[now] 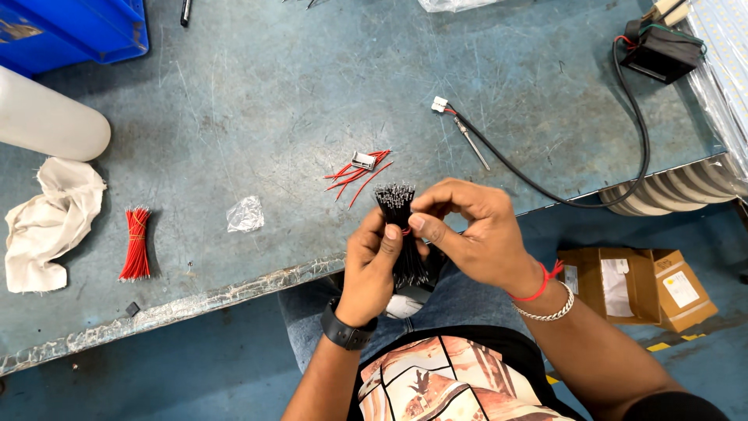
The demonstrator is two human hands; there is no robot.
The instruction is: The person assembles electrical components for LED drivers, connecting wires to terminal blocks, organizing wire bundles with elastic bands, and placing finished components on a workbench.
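My left hand (372, 263) grips a thick bundle of short black wires (399, 226) with bare metal tips, held upright over the table's front edge. My right hand (466, 234) pinches the same bundle near its top with thumb and fingers. A few loose red wires (354, 178) lie just beyond on the table beside a small white connector (363, 160). A tied bundle of red wires (136, 243) lies to the left.
Worn blue-grey table (273, 101) with a taped front edge. A white cloth (48, 222), white tube (47, 121) and blue bin (74, 27) at left. Crumpled plastic (245, 214). A black cable with probe (545, 179) runs to a black box (661, 51). Cardboard boxes (639, 284) on the floor.
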